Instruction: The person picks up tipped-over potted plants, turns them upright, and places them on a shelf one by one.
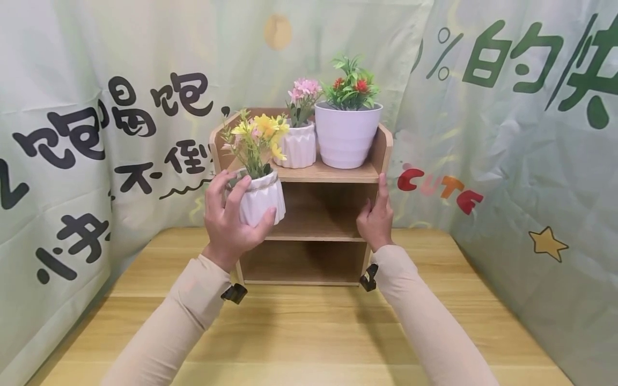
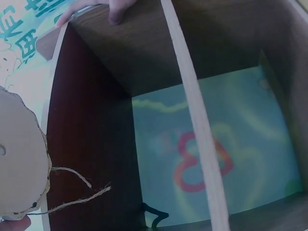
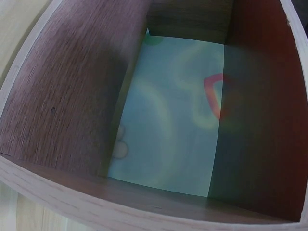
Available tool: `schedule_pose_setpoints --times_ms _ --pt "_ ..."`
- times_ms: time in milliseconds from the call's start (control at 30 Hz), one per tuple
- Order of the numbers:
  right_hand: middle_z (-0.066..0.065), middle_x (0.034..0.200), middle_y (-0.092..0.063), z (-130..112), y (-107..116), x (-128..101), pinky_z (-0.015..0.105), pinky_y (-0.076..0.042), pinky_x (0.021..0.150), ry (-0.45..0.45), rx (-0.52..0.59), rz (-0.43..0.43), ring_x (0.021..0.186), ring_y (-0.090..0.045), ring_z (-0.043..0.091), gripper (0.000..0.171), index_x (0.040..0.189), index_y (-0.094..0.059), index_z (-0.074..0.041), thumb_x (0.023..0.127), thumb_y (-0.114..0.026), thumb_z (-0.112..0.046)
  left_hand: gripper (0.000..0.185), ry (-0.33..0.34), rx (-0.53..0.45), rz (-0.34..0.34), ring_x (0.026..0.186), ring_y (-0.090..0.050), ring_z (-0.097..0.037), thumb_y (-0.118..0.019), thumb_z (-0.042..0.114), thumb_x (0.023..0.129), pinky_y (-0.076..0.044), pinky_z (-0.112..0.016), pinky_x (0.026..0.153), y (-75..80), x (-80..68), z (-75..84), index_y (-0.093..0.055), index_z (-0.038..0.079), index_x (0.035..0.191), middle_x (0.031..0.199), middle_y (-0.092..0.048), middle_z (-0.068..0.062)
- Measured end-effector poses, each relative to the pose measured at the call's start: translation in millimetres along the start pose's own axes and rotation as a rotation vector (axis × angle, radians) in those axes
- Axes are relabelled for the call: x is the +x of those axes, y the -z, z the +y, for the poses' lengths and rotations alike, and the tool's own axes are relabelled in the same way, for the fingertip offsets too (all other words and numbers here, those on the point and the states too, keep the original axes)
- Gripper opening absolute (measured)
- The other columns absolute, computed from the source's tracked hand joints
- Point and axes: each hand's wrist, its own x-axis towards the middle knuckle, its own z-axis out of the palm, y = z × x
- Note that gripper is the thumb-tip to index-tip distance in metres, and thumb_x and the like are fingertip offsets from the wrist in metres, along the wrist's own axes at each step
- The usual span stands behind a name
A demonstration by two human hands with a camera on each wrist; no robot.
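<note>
My left hand [image 1: 230, 217] curled around the yellow-flower pot [image 1: 260, 197] held off the shelf's [image 1: 333, 172] left front corner, right hand [image 1: 377, 217] steadying its side panel with straight fingers; a bump there risked tipping it.
</note>
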Motion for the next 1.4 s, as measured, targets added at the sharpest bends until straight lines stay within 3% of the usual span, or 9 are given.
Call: schedule_pose_setpoints --times_ms 767,1033,1400 --pt "0.031 0.135 -0.048 -1.2 0.1 1.3 0.059 -0.046 0.091 0.004 -0.002 0.006 0.102 -0.055 0.055 0.069 0.145 -0.027 -0.015 0.086 -0.049 0.012 0.05 -0.043 0.066 0.004 0.105 -0.054 -0.045 -0.067 0.041 0.076 -0.046 -0.051 0.095 -9.3 27.0 -14.9 -0.057 0.01 0.114 0.11 -0.055 -0.026" --pt "0.03 0.137 -0.047 -0.9 0.0 2.3 0.057 -0.043 0.096 0.006 -0.003 -0.006 0.112 -0.052 0.052 0.071 0.146 -0.026 -0.015 0.086 -0.05 0.011 0.049 -0.055 0.087 -0.013 0.108 -0.053 -0.046 -0.068 0.037 0.076 -0.042 -0.05 0.1 -15.9 36.5 -19.3 -0.057 0.011 0.115 0.111 -0.055 -0.025" --pt "0.03 0.137 -0.048 -1.1 0.1 1.1 0.057 -0.044 0.095 0.016 0.001 0.003 0.11 -0.052 0.052 0.069 0.146 -0.027 -0.013 0.085 -0.05 0.012 0.047 -0.066 0.144 -0.032 0.112 -0.053 -0.045 -0.069 0.038 0.076 -0.044 -0.051 0.097 -25.5 39.8 -22.6 -0.06 0.012 0.115 0.116 -0.056 -0.02"
